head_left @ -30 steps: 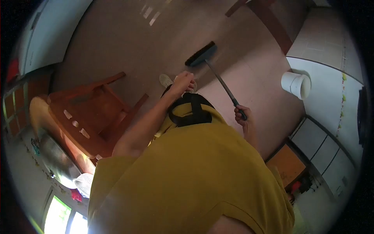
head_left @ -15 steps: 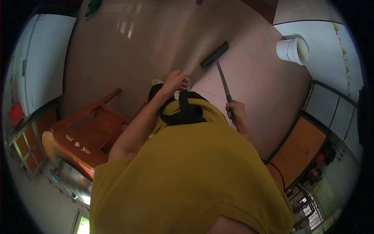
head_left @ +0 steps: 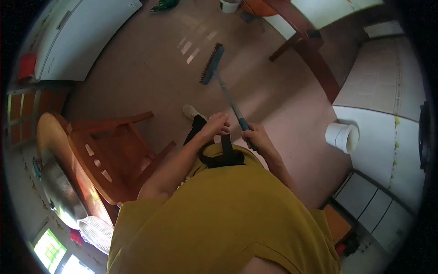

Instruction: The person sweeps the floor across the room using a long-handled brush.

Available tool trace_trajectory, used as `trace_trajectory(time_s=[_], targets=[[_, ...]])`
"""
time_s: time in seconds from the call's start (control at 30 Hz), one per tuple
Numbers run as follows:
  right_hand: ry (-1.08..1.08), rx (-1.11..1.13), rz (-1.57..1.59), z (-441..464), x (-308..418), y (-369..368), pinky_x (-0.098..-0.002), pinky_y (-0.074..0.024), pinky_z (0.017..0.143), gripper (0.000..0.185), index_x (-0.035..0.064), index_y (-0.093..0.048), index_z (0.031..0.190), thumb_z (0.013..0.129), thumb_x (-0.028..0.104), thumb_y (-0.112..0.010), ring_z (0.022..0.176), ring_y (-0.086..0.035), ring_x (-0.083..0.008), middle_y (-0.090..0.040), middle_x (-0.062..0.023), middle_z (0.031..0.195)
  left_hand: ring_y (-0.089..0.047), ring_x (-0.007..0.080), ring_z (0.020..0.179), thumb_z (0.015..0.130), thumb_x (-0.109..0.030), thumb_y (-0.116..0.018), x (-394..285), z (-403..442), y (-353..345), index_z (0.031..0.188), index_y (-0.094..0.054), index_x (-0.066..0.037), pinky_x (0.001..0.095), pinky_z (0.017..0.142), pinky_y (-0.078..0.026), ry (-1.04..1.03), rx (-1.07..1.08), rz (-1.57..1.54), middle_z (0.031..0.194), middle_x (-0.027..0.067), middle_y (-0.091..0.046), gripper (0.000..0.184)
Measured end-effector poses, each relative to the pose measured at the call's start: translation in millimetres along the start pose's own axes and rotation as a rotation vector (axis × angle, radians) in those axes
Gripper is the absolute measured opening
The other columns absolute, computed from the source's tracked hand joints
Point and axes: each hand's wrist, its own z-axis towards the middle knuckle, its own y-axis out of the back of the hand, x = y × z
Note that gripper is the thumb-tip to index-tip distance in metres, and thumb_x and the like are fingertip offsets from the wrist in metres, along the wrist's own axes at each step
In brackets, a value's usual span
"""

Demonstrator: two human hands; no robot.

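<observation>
My right hand (head_left: 256,138) is wrapped round the blue grip of a long-handled floor brush (head_left: 229,97). The brush stretches forward from me, its blue head a long way ahead with brown bristles facing left. Whether the bristles touch the floor I cannot tell. Close to the handle's left side is my left hand (head_left: 216,126), holding nothing, its fingers loosely bent and somewhat apart. It hovers in front of my waist, near a black strap (head_left: 226,144) on my clothing. One light shoe (head_left: 193,112) shows on the floor beyond it.
A wooden chair (head_left: 118,153) stands at left beside a round table (head_left: 51,125). Farther left is a white fridge (head_left: 86,39). A white bucket (head_left: 340,137) sits by the right wall. Wooden furniture (head_left: 303,43) and another bucket (head_left: 229,5) are ahead.
The brush head has swung left and forward in view, and my right hand has come nearer my left. My view has turned right, bringing wooden furniture in ahead.
</observation>
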Motion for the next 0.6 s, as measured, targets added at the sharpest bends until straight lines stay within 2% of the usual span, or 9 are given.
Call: trace_trajectory(time_s=[0.03,0.1,0.17,0.27,0.3,0.37,0.4,0.47,0.6], targets=[[0.013,0.094,-0.033,6.0,27.3,-12.1,-0.0257,-0.0365,0.043,0.012,0.0012,-0.054,0.075,0.072,0.012,-0.056,0.048,-0.046,-0.0113,-0.051,-0.0047,0.062,-0.059,0.0255,0.087,0.093,-0.04,-0.044,-9.2,1.3,11.3,0.118,-0.041,-0.001,0.0404,0.076,-0.048,0.017,-0.02,-0.061,0.103,0.0174,-0.055,0.047],[-0.004,0.165,-0.093,30.5,57.5,-39.0,-0.0256,-0.0371,0.046,0.013,0.0008,-0.054,0.076,0.072,0.012,-0.055,0.051,-0.047,-0.0112,-0.051,-0.0042,0.063,-0.058,0.0271,0.09,0.091,-0.045,-0.046,-15.9,8.3,41.0,0.116,-0.041,-0.003,0.0434,0.078,-0.048,-0.027,-0.032,-0.154,0.103,0.0175,-0.053,0.049],[-0.061,0.26,-0.178,55.4,76.6,-66.9,-0.0251,-0.0381,0.055,0.016,-0.0004,-0.057,0.081,0.073,0.013,-0.053,0.06,-0.05,-0.0127,-0.052,-0.0036,0.065,-0.06,0.0242,0.075,0.088,-0.045,-0.05,-33.0,-0.7,67.2,0.107,-0.047,-0.001,0.0325,0.061,-0.051,-0.061,-0.096,-0.274,0.096,0.0175,-0.054,0.048],[-0.134,0.299,-0.152,46.9,148.9,-120.8,-0.0259,-0.0395,0.059,0.018,-0.0015,-0.058,0.082,0.073,0.014,-0.054,0.064,-0.051,-0.0136,-0.054,-0.0046,0.068,-0.06,0.0214,0.069,0.086,-0.042,-0.054,-31.0,13.3,113.7,0.101,-0.048,-0.003,0.0317,0.057,-0.05,-0.006,-0.173,-0.485,0.087,0.0135,-0.057,0.043],[-0.138,0.303,-0.163,58.2,151.2,-131.4,-0.0259,-0.0395,0.059,0.018,-0.0015,-0.058,0.082,0.073,0.014,-0.054,0.064,-0.051,-0.0136,-0.054,-0.0046,0.068,-0.06,0.0214,0.069,0.086,-0.042,-0.054,-29.1,18.3,128.8,0.101,-0.048,-0.003,0.0317,0.057,-0.05,-0.007,-0.175,-0.498,0.087,0.0135,-0.057,0.043],[0.038,0.456,-0.181,88.8,142.2,-147.4,-0.0265,-0.0401,0.06,0.019,-0.0027,-0.059,0.081,0.072,0.014,-0.056,0.066,-0.05,-0.0128,-0.055,-0.0047,0.071,-0.055,0.0207,0.065,0.089,-0.034,-0.055,-24.1,22.4,157.7,0.086,-0.053,-0.004,0.0353,0.061,-0.049,0.001,-0.224,-0.666,0.078,0.0105,-0.057,0.03],[0.029,0.46,-0.189,101.5,139.1,-153.9,-0.0265,-0.0401,0.06,0.019,-0.0027,-0.059,0.081,0.072,0.014,-0.056,0.066,-0.05,-0.0128,-0.055,-0.0047,0.071,-0.055,0.0207,0.065,0.089,-0.034,-0.055,-26.2,19.7,164.5,0.086,-0.053,-0.004,0.0353,0.061,-0.049,0.005,-0.224,-0.678,0.078,0.0105,-0.057,0.03],[0.046,0.571,-0.207,122.5,138.2,-164.9,-0.027,-0.0387,0.058,0.016,-0.003,-0.059,0.077,0.071,0.012,-0.057,0.065,-0.048,-0.0105,-0.053,-0.0027,0.069,-0.055,0.0209,0.065,0.089,-0.025,-0.053,-35.3,10.2,175.1,0.078,-0.055,-0.004,0.0346,0.062,-0.049,-0.005,-0.339,-0.817,0.078,0.0107,-0.056,0.024],[0.014,0.627,-0.359,138.9,162.6,-188.8,-0.027,-0.0364,0.055,0.014,-0.0038,-0.058,0.074,0.071,0.01,-0.057,0.061,-0.046,-0.0093,-0.05,-0.0023,0.064,-0.054,0.0211,0.068,0.088,-0.02,-0.051,-37.2,3.9,190.6,0.083,-0.055,-0.004,0.0355,0.065,-0.048,-0.02,-0.387,-1.001,0.081,0.0103,-0.056,0.017]])
